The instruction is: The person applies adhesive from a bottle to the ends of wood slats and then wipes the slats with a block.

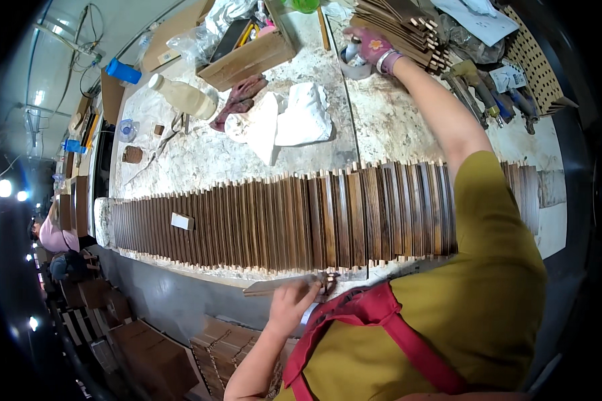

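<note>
A long row of dark brown wooden slats (274,220) with pale peg ends lies side by side across the table. At its near edge, my bare left hand (293,304) is closed on a dark wooden slat (264,288) close to my apron; pale pegs show by its fingertips. My right hand (376,52), in a purple flowered glove, reaches to the far side. Its fingers curl at a round grey container (356,69), around something whitish that I cannot make out. Just beyond that hand is a stack of similar slats (398,30).
A small white block (182,221) rests on the row. Behind it lie white cloths (304,117), a dark red glove (239,101), a cream-coloured bottle (180,95) and a cardboard box (251,61) of tools. Power tools (478,90) lie far right. Another person (59,237) is at far left.
</note>
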{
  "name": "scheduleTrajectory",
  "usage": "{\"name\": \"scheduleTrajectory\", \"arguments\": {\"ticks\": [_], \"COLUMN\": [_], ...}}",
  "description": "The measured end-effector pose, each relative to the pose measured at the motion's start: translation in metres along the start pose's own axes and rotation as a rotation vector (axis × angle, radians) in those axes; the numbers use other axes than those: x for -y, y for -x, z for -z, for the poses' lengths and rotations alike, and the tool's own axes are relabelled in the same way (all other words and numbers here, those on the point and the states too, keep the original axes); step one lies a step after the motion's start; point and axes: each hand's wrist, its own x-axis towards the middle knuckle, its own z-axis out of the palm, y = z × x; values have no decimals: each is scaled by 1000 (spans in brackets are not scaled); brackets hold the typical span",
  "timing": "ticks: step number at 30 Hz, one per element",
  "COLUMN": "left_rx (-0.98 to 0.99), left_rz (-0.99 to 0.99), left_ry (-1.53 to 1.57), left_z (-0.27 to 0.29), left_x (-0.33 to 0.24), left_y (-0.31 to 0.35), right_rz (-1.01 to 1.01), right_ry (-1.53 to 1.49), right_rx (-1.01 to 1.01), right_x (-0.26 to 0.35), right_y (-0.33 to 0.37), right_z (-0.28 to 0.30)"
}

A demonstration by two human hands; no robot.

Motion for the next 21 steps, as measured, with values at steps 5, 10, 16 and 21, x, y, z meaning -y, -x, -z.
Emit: {"name": "scheduleTrajectory", "arguments": {"ticks": [5, 10, 16, 21], "left_rx": [-12, -36, -40, -48], "left_rz": [-2, -35, -87, -104], "left_ry": [55, 32, 25, 34], "left_z": [-7, -9, -10, -10], "left_x": [6, 8, 12, 12], "left_y": [-2, -4, -3, -4], "right_rz": [180, 102, 387, 394], "right_ry": [-597, -588, -310, -322], "right_rx": [-84, 194, 243, 284], "right_x": [49, 84, 93, 125], "right_y": [78, 188, 280, 332], "right_z": [57, 93, 83, 84]}}
